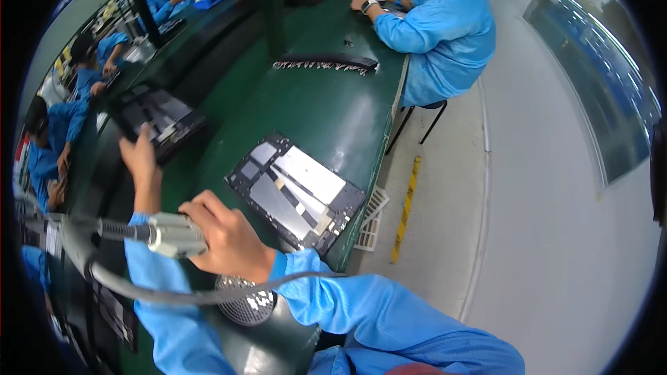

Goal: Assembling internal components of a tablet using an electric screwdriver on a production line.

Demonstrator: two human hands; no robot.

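The right grip [229, 236] is clenched around a pale, grey-green tool [177, 235], a chunky, plastic-looking cylinder with a ridged body, in the lower left of the frame. The tool's long axis lies nearly level across the picture, its far end toward the left, where a dark, ribbed sleeve [124, 230] meets it. A smooth, rubbery grey hose [180, 296] bends below the tool and passes over the right blue cloth sleeve [347, 298].

The left grip [141, 160] is at the near edge of a dark tablet [156, 111] in the upper left. It is blurred there and most of its fingers are hidden, so I cannot tell whether it grasps the tablet or only touches it. That tablet's long axis seems to slant from upper left to lower right.

Near the middle of the frame, a second tablet [297, 193] lies flat on the smooth, glossy green worktop [236, 114], its inside facing up. It is a thin rectangle with a black border, matt silver panels and a flat ribbon [295, 200]; its long axis also runs from upper left to lower right. A long black strip [323, 62] with a ragged, pale-tipped fringe lies higher up. Below the right grip is a round, perforated metal disc [245, 301], shiny and partly covered.
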